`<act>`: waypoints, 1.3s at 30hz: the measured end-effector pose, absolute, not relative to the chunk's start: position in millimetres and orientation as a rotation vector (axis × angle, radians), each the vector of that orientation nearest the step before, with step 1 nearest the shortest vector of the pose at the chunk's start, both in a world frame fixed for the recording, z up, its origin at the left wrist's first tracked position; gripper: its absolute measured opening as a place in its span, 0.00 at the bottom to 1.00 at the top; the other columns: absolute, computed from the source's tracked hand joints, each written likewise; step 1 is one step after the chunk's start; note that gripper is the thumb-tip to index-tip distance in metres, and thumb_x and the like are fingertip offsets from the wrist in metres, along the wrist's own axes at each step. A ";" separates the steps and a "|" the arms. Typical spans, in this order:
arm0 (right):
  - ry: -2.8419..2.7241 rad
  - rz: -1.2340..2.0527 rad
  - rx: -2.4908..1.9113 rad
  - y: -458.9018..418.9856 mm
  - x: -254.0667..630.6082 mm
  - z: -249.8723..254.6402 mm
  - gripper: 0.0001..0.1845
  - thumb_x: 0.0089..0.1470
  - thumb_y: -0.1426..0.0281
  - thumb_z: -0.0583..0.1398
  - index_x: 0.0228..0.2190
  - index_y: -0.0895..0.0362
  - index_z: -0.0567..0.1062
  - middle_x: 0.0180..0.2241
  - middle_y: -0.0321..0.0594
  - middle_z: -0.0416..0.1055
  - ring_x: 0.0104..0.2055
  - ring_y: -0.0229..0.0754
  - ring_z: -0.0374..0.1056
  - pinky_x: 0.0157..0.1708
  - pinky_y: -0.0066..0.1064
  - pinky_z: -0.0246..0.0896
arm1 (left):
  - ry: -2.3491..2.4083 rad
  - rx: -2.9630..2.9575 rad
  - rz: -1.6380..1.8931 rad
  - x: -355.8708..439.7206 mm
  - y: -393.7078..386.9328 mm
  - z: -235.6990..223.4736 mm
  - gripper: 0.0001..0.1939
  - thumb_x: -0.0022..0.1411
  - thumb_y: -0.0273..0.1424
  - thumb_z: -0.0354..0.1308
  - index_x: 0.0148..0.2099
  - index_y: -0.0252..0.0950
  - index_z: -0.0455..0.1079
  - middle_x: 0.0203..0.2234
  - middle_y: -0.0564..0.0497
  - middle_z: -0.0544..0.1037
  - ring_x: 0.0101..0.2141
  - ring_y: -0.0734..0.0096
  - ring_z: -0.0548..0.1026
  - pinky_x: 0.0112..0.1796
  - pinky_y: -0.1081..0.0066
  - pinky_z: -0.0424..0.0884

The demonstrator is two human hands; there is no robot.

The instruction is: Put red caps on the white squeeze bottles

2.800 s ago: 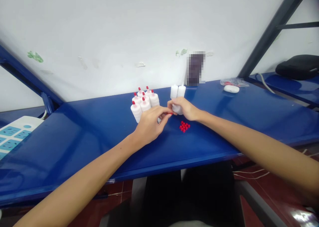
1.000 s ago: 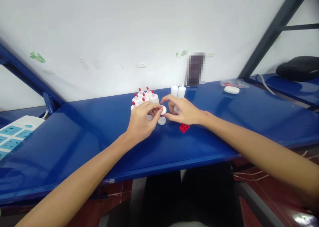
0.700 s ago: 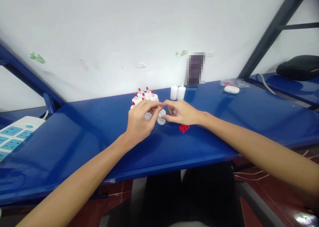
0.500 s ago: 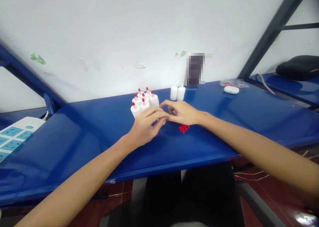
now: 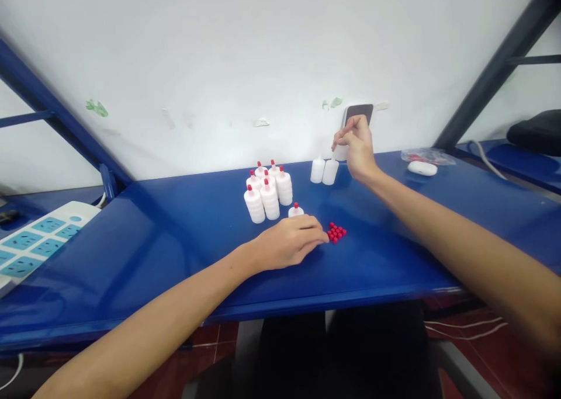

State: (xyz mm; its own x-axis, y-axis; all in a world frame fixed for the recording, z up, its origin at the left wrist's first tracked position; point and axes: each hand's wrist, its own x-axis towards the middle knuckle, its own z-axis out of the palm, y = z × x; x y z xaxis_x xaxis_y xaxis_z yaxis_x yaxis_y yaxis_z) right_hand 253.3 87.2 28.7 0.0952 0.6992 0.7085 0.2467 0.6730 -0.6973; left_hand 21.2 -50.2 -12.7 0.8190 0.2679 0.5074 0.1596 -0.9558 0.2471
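Left hand (image 5: 293, 241) narrow, hold unclear; red caps (image 5: 336, 233) at fingertips, likely light, hard: pinch sides | Right hand (image 5: 357, 148) narrow, grip unclear; white bottle (image 5: 330, 174) just below, probably light: take nozzle

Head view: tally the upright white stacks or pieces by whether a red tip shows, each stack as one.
Clustered red-tipped stacks: 7
Red-tipped piece behind the left hand, partly hidden: 1
Untipped stacks by the right hand, no red showing: 2
Total: 10
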 end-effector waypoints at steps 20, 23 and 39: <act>-1.522 0.535 -0.838 117.3 259.2 9.8 0.15 0.42 0.73 0.56 0.34 0.50 0.59 0.28 0.35 0.63 0.35 0.44 0.66 0.37 0.38 0.61 | 0.383 2.720 0.768 20.8 -43.8 -13.4 0.12 0.71 0.26 0.48 0.46 0.33 0.74 0.41 0.44 0.79 0.42 0.68 0.76 0.47 0.67 0.73; -1.491 0.575 -0.878 113.5 259.4 7.9 0.11 0.45 0.73 0.57 0.32 0.51 0.60 0.26 0.35 0.64 0.33 0.43 0.65 0.35 0.37 0.61 | 0.411 2.722 0.762 19.0 -42.3 -10.9 0.11 0.71 0.26 0.49 0.46 0.33 0.74 0.40 0.44 0.79 0.41 0.68 0.76 0.45 0.68 0.73; -1.439 0.608 -1.078 95.5 285.1 0.1 0.15 0.52 0.62 0.58 0.18 0.55 0.72 0.20 0.38 0.63 0.25 0.40 0.58 0.28 0.36 0.56 | 0.521 2.673 0.701 15.0 -46.0 -10.3 0.10 0.70 0.25 0.51 0.44 0.34 0.75 0.38 0.47 0.79 0.39 0.70 0.76 0.43 0.71 0.72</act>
State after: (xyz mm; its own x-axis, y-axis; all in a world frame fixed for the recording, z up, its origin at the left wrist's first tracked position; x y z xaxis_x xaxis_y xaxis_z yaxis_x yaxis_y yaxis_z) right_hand 285.1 95.5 0.1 0.1046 0.8724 0.4775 0.2656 0.4381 -0.8588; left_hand 15.0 -46.0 -10.3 0.8124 0.4233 0.4009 0.2619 -0.8793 0.3978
